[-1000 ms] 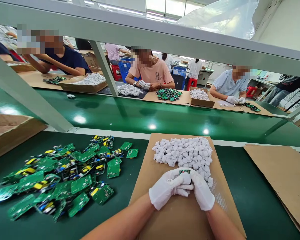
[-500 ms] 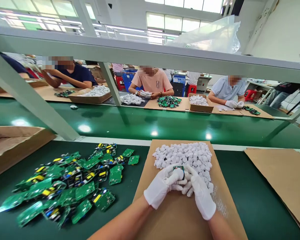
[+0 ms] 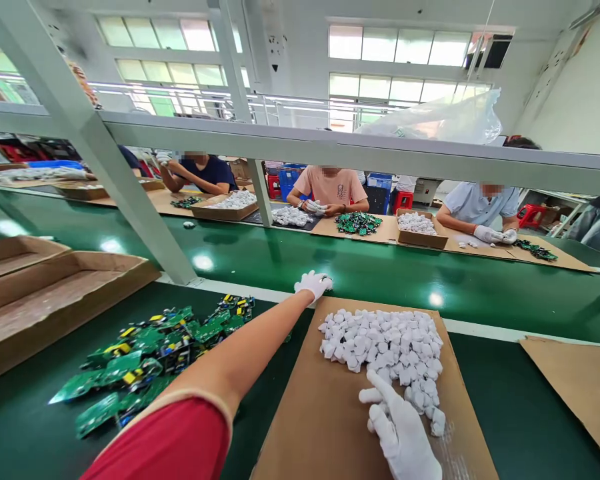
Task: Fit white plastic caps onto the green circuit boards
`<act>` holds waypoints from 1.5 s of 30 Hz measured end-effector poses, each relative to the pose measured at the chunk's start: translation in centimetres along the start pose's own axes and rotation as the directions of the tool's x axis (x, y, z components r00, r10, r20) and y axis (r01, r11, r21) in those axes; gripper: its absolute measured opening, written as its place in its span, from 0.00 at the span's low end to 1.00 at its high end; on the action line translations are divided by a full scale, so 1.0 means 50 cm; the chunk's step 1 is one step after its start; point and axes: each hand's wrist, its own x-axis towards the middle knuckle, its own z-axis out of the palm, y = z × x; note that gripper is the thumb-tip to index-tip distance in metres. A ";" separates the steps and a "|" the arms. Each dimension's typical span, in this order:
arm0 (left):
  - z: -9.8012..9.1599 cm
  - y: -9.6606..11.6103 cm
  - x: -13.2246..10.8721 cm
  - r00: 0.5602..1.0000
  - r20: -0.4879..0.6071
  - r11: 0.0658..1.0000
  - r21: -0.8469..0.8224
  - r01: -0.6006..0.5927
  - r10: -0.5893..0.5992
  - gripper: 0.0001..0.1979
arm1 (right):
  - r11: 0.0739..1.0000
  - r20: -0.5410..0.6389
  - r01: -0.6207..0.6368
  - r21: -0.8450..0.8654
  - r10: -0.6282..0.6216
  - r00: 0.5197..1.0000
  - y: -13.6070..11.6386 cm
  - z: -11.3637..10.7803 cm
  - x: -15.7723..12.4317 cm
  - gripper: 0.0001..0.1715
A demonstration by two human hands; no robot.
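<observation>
My left hand (image 3: 313, 283), in a white glove, is stretched far forward at the near edge of the green conveyor belt (image 3: 380, 273). Its fingers are curled, and what they hold, if anything, is hidden. My right hand (image 3: 399, 430), also gloved, rests on the brown cardboard sheet (image 3: 305, 413) with its fingers loosely apart and nothing in them. It lies just in front of a pile of small white plastic parts (image 3: 385, 340). A heap of green circuit boards (image 3: 150, 353) lies on the dark green bench to the left, under my left arm.
Shallow cardboard trays (image 3: 55, 293) stand at the left. Another cardboard sheet (image 3: 575, 380) lies at the right. A slanted metal strut (image 3: 105, 153) and a crossbeam (image 3: 380, 157) frame the bench. Across the belt, several people work over similar piles of boards and white parts.
My hands were together over the cardboard, holding a small green board in a white part. Now the left arm has reached out to the belt and the right hand has stayed back, empty. The view tilted up.
</observation>
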 end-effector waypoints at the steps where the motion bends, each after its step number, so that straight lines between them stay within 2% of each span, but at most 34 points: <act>1: -0.004 -0.011 0.008 0.999 -0.009 0.998 0.051 0.037 -0.037 0.23 | 1.000 -0.022 0.004 -0.007 -0.004 1.000 0.003 0.001 0.000 0.24; 3: -0.016 -0.029 0.016 0.997 -0.015 0.990 0.123 0.075 -0.074 0.27 | 1.000 -0.048 0.013 -0.020 -0.014 0.999 0.005 0.003 -0.001 0.24; 6: -0.046 -0.052 0.005 1.000 0.025 0.976 0.217 -0.003 -0.003 0.29 | 0.998 -0.039 0.016 -0.061 -0.019 0.999 0.000 0.002 -0.002 0.24; 9: -0.084 -0.081 -0.042 0.982 0.144 0.941 0.298 -0.161 0.122 0.23 | 0.993 0.047 0.014 -0.120 -0.009 0.999 -0.012 -0.004 0.001 0.25; 12: -0.110 -0.117 -0.114 0.943 0.274 0.896 0.345 -0.281 0.190 0.18 | 0.978 0.135 0.049 -0.201 -0.022 0.991 -0.026 -0.006 0.004 0.25; 16: -0.105 -0.146 -0.188 0.908 0.349 0.815 0.440 -0.377 0.231 0.26 | 0.945 0.147 0.114 -0.306 -0.071 0.987 -0.040 -0.003 0.005 0.25; 20: -0.093 -0.137 -0.219 0.929 0.287 0.804 0.481 -0.350 0.233 0.24 | 0.929 0.132 0.128 -0.347 -0.087 0.987 -0.047 -0.003 0.005 0.23; 22: -0.093 -0.113 -0.238 0.931 0.229 0.852 0.385 -0.354 0.284 0.23 | 0.938 0.106 0.135 -0.319 -0.106 0.989 -0.046 -0.006 0.005 0.22; 23: -0.092 -0.096 -0.252 0.925 0.196 0.892 0.262 -0.368 0.324 0.23 | 0.946 0.089 0.141 -0.292 -0.120 0.989 -0.044 -0.008 0.005 0.22; 24: -0.089 -0.076 -0.269 0.916 0.169 0.923 0.070 -0.378 0.363 0.23 | 0.955 0.068 0.149 -0.258 -0.136 0.988 -0.042 -0.011 0.005 0.21; 25: -0.084 -0.053 -0.289 0.902 0.165 0.912 -0.176 -0.370 0.398 0.24 | 0.962 0.044 0.159 -0.224 -0.153 0.987 -0.041 -0.015 0.004 0.21; 26: -0.074 -0.029 -0.312 0.887 0.194 0.846 -0.436 -0.305 0.420 0.24 | 0.967 0.016 0.167 -0.193 -0.167 0.986 -0.040 -0.020 0.004 0.20; 27: -0.062 -0.003 -0.335 0.865 0.259 0.734 -0.658 -0.167 0.430 0.22 | 0.972 -0.021 0.169 -0.165 -0.175 0.984 -0.040 -0.025 0.003 0.20; 28: -0.046 0.023 -0.358 0.822 0.331 0.586 -0.810 -0.004 0.463 0.20 | 0.977 -0.066 0.162 -0.137 -0.172 0.983 -0.041 -0.031 0.002 0.19; 29: -0.028 0.046 -0.379 0.797 0.376 0.419 -0.891 0.173 0.473 0.17 | 0.984 -0.124 0.143 -0.103 -0.155 0.980 -0.044 -0.039 0.001 0.18; 30: -0.008 0.068 -0.399 0.770 0.431 0.249 -0.902 0.353 0.470 0.17 | 0.992 -0.200 0.114 -0.055 -0.123 0.972 -0.049 -0.049 0.000 0.18; 31: 0.012 0.086 -0.416 0.723 0.492 0.118 -0.856 0.503 0.486 0.16 | 0.997 -0.275 0.076 0.007 -0.071 0.959 -0.056 -0.062 0.000 0.19; 32: 0.031 0.100 -0.429 0.676 0.540 0.027 -0.791 0.612 0.501 0.16 | 0.996 -0.359 0.041 0.084 -0.008 0.933 -0.064 -0.077 -0.001 0.20; 33: 0.049 0.111 -0.440 0.632 0.579 -0.025 -0.727 0.686 0.516 0.17 | 0.986 -0.431 0.015 0.164 0.058 0.901 -0.072 -0.094 -0.002 0.22; 34: 0.065 0.117 -0.449 0.599 0.603 -0.045 -0.684 0.728 0.527 0.16 | 0.975 -0.441 -0.029 0.222 0.127 0.888 -0.080 -0.113 -0.004 0.23; 36: 0.091 0.120 -0.461 0.575 0.628 -0.040 -0.657 0.753 0.525 0.14 | 0.975 -0.453 -0.090 0.204 0.176 0.874 -0.092 -0.154 -0.013 0.23; 38: 0.110 0.114 -0.467 0.566 0.640 -0.016 -0.655 0.756 0.519 0.13 | 0.987 -0.462 -0.163 0.004 0.146 0.875 -0.093 -0.189 -0.027 0.19; 40: 0.124 0.104 -0.470 0.554 0.655 -0.001 -0.646 0.763 0.514 0.13 | 0.934 -0.416 -0.224 -0.278 0.093 0.904 -0.082 -0.208 -0.043 0.15; 42: 0.134 0.097 -0.469 0.548 0.664 0.000 -0.636 0.771 0.508 0.13 | 0.834 -0.331 -0.234 -0.500 0.066 0.941 -0.059 -0.209 -0.057 0.14; 45: 0.142 0.090 -0.462 0.534 0.675 0.008 -0.624 0.781 0.509 0.13 | 0.722 -0.255 -0.215 -0.658 0.055 0.965 -0.018 -0.187 -0.070 0.19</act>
